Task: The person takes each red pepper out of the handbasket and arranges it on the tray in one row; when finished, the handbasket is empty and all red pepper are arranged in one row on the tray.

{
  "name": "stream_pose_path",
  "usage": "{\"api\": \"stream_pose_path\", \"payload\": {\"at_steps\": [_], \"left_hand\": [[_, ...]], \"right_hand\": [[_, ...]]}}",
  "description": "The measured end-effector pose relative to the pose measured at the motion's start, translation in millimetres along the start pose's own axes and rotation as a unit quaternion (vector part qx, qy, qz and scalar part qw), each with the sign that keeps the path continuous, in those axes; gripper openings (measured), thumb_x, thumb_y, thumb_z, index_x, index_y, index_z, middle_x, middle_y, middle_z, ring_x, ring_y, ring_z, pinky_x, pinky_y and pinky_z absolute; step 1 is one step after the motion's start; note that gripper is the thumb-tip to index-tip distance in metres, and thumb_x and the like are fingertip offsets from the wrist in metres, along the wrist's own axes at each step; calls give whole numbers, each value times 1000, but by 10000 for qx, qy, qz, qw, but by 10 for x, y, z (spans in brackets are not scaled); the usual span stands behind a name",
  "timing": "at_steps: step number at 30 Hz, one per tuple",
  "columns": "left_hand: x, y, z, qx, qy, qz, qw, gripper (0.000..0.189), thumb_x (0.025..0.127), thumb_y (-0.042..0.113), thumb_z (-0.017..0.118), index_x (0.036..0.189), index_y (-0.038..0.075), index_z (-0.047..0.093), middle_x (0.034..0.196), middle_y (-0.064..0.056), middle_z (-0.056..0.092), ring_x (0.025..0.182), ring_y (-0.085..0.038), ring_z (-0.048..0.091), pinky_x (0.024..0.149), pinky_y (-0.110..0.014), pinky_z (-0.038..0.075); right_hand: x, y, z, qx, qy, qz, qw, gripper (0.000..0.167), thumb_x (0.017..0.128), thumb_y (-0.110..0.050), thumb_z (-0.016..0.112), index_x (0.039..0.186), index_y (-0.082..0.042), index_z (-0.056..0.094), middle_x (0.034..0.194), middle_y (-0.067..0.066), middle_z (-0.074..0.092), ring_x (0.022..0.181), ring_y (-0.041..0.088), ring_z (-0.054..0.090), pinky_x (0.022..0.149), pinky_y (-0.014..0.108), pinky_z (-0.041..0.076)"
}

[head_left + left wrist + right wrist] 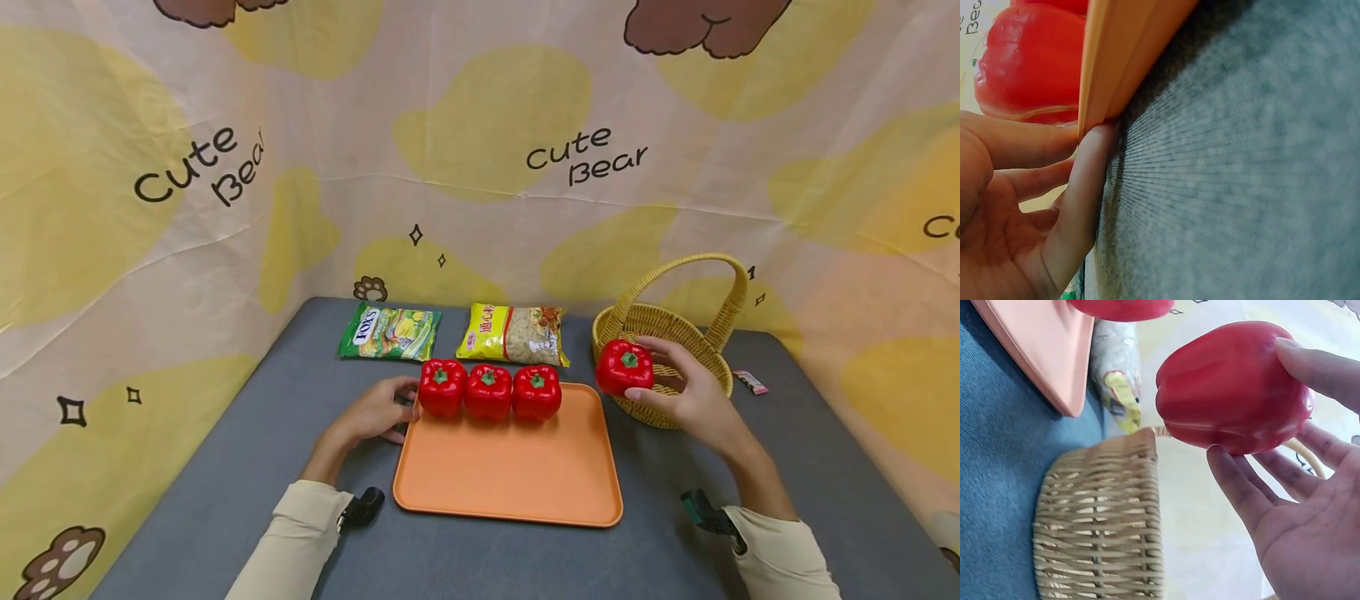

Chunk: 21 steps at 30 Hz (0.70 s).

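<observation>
Held in my right hand [697,396] is a red bell pepper [618,373] with a green stem, raised in front of the wicker basket [1100,519]. In the right wrist view, the thumb and fingertips grip the pepper from opposite sides. My left hand [378,408] is at the left edge of an orange tray [510,471]; the left wrist view shows its thumb and a finger pinching the tray's rim [1100,69]. Along the tray's far side three more red bell peppers stand in a row: left [441,396], middle [488,400] and right [536,400].
Behind the tray lie a green candy bag [397,333] and a yellow bag with a clear window [513,333]. The basket's tall handle [735,300] arches at the back right. A small wrapped packet [750,382] lies right of the basket. Printed cloth [480,200] hangs behind the grey table [465,558].
</observation>
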<state>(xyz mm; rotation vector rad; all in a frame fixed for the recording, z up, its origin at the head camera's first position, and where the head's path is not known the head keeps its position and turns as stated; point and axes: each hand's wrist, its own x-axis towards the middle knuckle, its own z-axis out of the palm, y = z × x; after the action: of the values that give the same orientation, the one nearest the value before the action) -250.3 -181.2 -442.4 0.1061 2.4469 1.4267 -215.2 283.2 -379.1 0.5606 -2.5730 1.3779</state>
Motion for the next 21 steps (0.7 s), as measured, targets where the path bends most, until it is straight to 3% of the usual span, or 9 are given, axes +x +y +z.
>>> {"api": "stream_pose_path", "payload": {"at_steps": [9, 12, 17, 21], "left_hand": [[4, -4, -6, -23, -25, 26, 10000, 57, 97, 5, 66, 152, -3, 49, 132, -21, 60, 99, -25, 68, 66, -40, 67], [9, -6, -8, -27, -34, 19, 10000, 57, 98, 4, 65, 152, -3, 49, 132, -21, 60, 99, -25, 68, 66, -40, 67], [17, -13, -8, -23, -57, -1, 10000, 58, 97, 4, 65, 152, -3, 48, 132, -21, 60, 98, -25, 68, 67, -40, 67], [15, -11, -12, -52, -74, -12, 10000, 58, 98, 4, 65, 153, -3, 48, 132, -21, 60, 98, -24, 68, 67, -40, 67]], "right_hand": [[14, 3, 155, 98, -362, 328, 9988, 69, 94, -21, 82, 153, -10, 50, 145, 15, 57, 127, 37, 60, 98, 17, 54], [29, 36, 210, 79, -464, 325, 9984, 69, 93, -20, 83, 152, -7, 50, 146, 16, 56, 127, 40, 61, 99, 26, 58], [45, 84, 291, -94, -555, 217, 9982, 68, 93, -20, 83, 151, -4, 51, 147, 17, 54, 131, 39, 56, 101, 53, 59], [48, 107, 330, -82, -623, 197, 9978, 68, 94, -17, 81, 153, -2, 50, 151, 19, 51, 136, 42, 51, 103, 57, 55]]}}
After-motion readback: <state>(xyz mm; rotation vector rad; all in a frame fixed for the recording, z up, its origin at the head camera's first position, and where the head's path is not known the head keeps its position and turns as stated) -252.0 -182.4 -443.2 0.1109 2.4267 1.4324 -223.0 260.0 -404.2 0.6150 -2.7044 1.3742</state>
